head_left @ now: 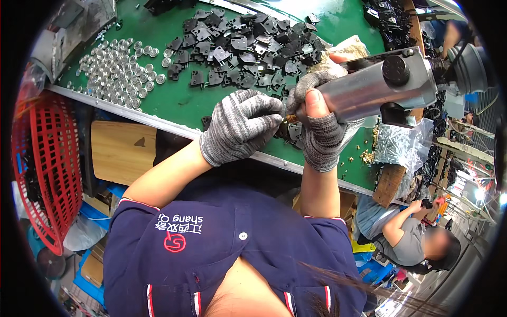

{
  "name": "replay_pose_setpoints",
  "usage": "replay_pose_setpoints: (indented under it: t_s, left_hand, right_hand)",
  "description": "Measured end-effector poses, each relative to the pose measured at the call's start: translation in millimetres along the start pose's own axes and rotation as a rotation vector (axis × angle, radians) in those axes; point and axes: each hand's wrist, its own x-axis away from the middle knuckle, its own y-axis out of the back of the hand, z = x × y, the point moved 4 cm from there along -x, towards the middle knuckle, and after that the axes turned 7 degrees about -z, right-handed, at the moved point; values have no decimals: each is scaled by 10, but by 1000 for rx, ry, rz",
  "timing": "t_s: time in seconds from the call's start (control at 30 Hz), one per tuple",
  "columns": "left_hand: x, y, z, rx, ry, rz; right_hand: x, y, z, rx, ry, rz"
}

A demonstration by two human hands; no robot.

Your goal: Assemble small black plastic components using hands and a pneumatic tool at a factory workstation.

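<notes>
A clear bag (426, 133) holds silver fasteners (396, 145); right hand (323, 124) grips a tool (364, 90); left hand (238, 127) curls, hold unclear.

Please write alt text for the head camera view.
A gloved right hand grips a silver cylindrical tool above a green worktable, with the gloved left hand near its tip. Black parts, round silver pieces and bagged metal parts lie nearby.

Left fingers (260, 112) bunched; right fingers (308, 83) curled, thumb (317, 103) extended.
</notes>
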Motion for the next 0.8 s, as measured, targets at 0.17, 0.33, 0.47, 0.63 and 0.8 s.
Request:
replay_pose_setpoints:
  t_s: [0.17, 0.33, 0.47, 0.63, 0.8]
  left_hand:
    - [6, -12, 4, 7, 0, 3]
    - [14, -20, 7, -2, -7, -18]
    - [18, -24, 16, 7, 7, 6]
    - [13, -22, 14, -11, 2, 5]
    - [9, -20, 13, 3, 2, 11]
  right_hand:
    - [11, 35, -53, -34, -105, -21]
    - [-1, 68, -91, -20, -122, -18]
    - [-49, 57, -72, -136, 18, 1]
    - [-85, 124, -52, -2, 89, -25]
    - [-60, 141, -45, -65, 26, -23]
